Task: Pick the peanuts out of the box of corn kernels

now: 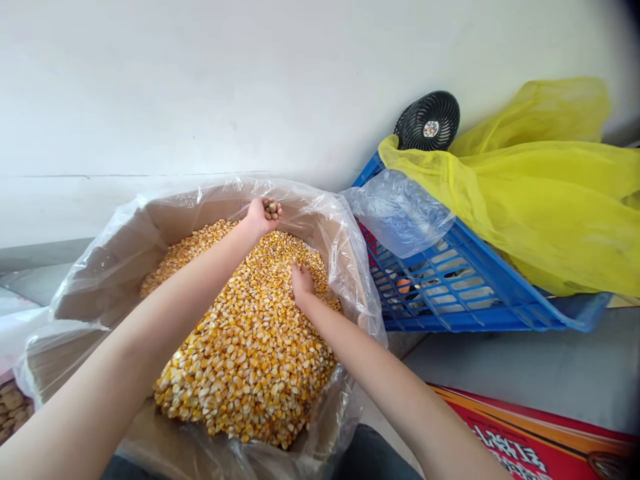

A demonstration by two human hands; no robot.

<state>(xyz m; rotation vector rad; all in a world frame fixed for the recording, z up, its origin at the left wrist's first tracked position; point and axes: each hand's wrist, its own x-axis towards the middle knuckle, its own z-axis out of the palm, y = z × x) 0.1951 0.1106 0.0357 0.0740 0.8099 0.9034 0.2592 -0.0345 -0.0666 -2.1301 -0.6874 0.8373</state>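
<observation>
A cardboard box lined with clear plastic holds a heap of yellow corn kernels. Above the far side of the heap, my left hand is turned palm up, its fingers curled round several small round brown nuts. My right hand is at the right part of the heap, touching or just over the kernels. Its fingers are bent and close together, and whether anything lies between them is too small to tell.
Right of the box stands a blue plastic crate with yellow mesh, a plastic bag and a black fan on it. A red printed package lies at lower right. Brown nuts show at lower left. A white wall stands behind.
</observation>
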